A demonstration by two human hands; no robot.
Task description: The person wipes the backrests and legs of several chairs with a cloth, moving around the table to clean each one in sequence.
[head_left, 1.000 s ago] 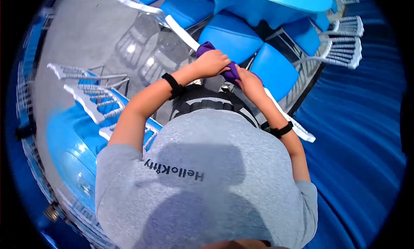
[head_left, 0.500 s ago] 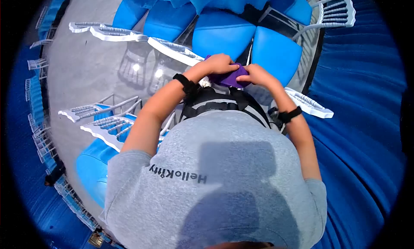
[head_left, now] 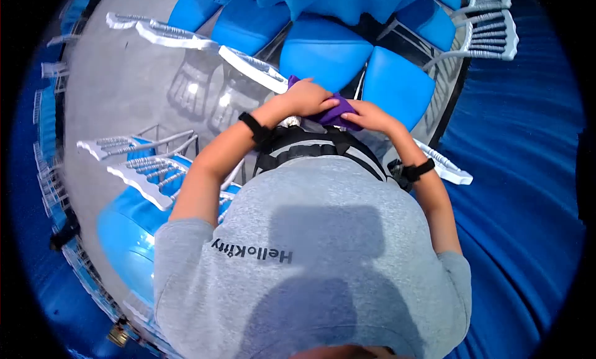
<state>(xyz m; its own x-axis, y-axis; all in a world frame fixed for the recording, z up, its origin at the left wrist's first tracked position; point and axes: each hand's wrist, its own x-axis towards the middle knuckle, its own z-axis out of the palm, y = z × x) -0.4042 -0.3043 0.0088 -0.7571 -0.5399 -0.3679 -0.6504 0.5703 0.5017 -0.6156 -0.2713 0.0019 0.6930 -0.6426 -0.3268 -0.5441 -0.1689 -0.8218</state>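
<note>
A folded purple cloth (head_left: 336, 115) is between my two hands, just in front of my waist. My left hand (head_left: 308, 99) lies over its left part, fingers curled onto it, and a purple corner sticks out beyond the knuckles. On the right side my right hand (head_left: 370, 117) grips the cloth, with fingertips on its top face. The hands are close together, nearly touching. Part of the cloth is hidden beneath the left hand. Both wrists wear black bands. Beyond the hands are chairs with blue seats (head_left: 324, 53).
White chair backs (head_left: 253, 68) with spindles stand ahead. More white chairs (head_left: 146, 176) are to my left, beside a round blue surface (head_left: 127, 228). Blue draped fabric (head_left: 515, 166) runs along the right. Ruffled blue cloth (head_left: 347, 0) hangs at the far end. The floor (head_left: 130, 79) is grey.
My left hand has turned and slid further across the purple cloth, its fingers now closer to my right hand. A purple corner shows more at the left. The view has shifted slightly.
</note>
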